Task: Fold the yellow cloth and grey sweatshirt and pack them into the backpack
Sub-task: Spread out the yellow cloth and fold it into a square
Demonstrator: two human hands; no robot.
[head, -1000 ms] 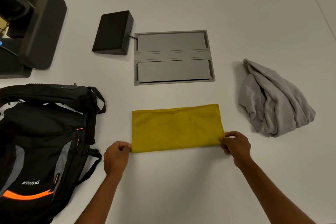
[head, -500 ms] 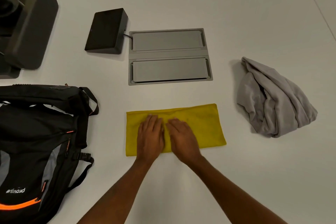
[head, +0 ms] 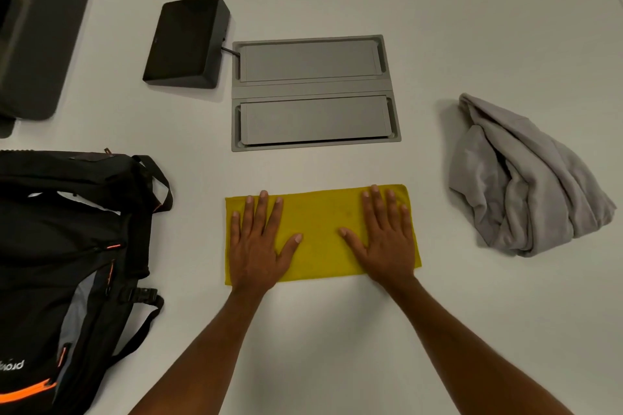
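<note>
Both hands are down flat. The left hand (head: 258,246) lies palm-down on the left end of the folded yellow fabric cloth (head: 320,232), fingers straight and spread, thumb angled in toward the middle. The right hand (head: 384,239) mirrors it on the right end, fingers long and straight. Neither hand grasps anything: both are relaxed, with palms pressing the cloth onto the white table (head: 472,27). The cloth is a long flat rectangle under the palms, and a bare yellow band shows between the two thumbs. Its far edge lies at the fingertips and its near edge at the wrists. Out past the right hand, apart from the cloth, the grey sweatshirt (head: 529,178) sits in a crumpled heap on the table, not folded. On the outer side of the left hand lies the black fabric backpack with orange trim (head: 67,246), near the cloth but not touching it, with a strap looping toward that hand. Whether its main compartment is open I cannot tell. Beyond the fingertips a grey rectangular metal hatch with two flaps (head: 315,93) sits flush in the table. Just beside it, ahead of the left hand, is a black wedge-shaped box (head: 188,40) with a short cable running to the hatch. Farther off on the left-hand side is a dark grey stand base (head: 37,34), cut by the frame edge.
</note>
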